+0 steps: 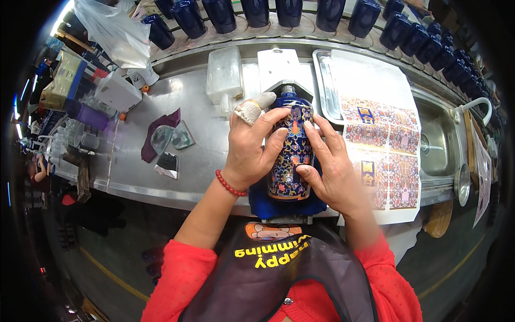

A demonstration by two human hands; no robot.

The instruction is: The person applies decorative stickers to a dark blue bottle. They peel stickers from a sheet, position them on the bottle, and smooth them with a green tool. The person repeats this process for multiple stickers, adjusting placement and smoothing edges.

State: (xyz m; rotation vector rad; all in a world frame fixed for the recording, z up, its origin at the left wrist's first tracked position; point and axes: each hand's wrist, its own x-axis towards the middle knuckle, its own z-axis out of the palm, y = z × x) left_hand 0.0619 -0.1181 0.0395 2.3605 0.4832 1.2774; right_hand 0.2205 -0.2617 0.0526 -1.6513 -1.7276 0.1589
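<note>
A dark blue bottle (290, 155) with a colourful floral decal and a bare, clear neck lies on its back before me, neck pointing away. My left hand (252, 144) presses its index finger and thumb onto the bottle's left side. At that hand's outer fingers is a pale, ridged piece with a grey tip (254, 108); whether it is worn or held I cannot tell. My right hand (332, 166) grips the right side, fingers along the edge and thumb on the decal. Beneath the bottle's base is a blue cloth (284, 208).
Printed decal sheets (382, 161) lie on the right, partly over a metal tray (323, 80); beyond is a sink (437, 145). A clear block-shaped container (224, 75) stands behind my left hand. Dark rags (161, 134) lie left. Blue bottles (257, 13) line a conveyor behind.
</note>
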